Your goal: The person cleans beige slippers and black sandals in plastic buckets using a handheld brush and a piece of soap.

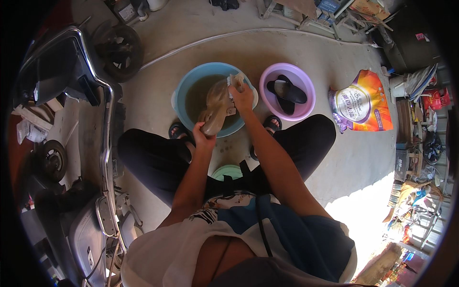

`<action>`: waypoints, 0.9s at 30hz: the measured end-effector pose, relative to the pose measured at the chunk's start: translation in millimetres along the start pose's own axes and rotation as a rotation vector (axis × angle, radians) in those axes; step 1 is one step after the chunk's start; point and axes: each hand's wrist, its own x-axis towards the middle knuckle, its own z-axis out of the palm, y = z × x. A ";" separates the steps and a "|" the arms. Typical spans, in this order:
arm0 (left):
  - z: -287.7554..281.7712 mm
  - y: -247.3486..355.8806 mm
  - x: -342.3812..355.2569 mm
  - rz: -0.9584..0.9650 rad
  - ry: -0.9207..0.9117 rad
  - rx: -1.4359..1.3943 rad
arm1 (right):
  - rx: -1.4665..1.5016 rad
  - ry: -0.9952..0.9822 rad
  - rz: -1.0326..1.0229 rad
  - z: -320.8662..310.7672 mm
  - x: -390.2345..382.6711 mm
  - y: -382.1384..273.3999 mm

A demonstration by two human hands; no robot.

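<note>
Above the light blue basin (180, 86) with murky brown water, I hold a tan shoe (217, 107) at a slant. My left hand (204, 136) is closed round its lower end, near the basin's front rim. At the shoe's upper end my right hand (243, 97) grips a pale, ragged-edged thing (235, 79) and presses it against the shoe; fingers cover most of it, so its kind cannot be told. In the pink-purple basin (311, 91) to the right, two black shoes (290, 92) lie one across the other.
A bright orange and purple bag (366, 105) stands on the floor at right. Under me is a green stool (227, 171). A scooter (91, 229) with a chrome bar fills the left side. A pale hose (191, 45) curves along the floor behind the basins. Cluttered shelves (420, 158) line the right.
</note>
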 end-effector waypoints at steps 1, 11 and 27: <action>0.9 1.6 3.5 0.014 0.009 -0.018 | -0.131 -0.010 -0.114 4.5 -23.5 4.1; -1.5 0.9 5.1 -0.055 -0.060 0.004 | -0.409 0.195 -0.224 4.7 1.9 -17.4; -6.7 3.6 17.3 -0.085 -0.110 -0.147 | -0.350 -0.068 -0.281 11.4 -79.0 -39.0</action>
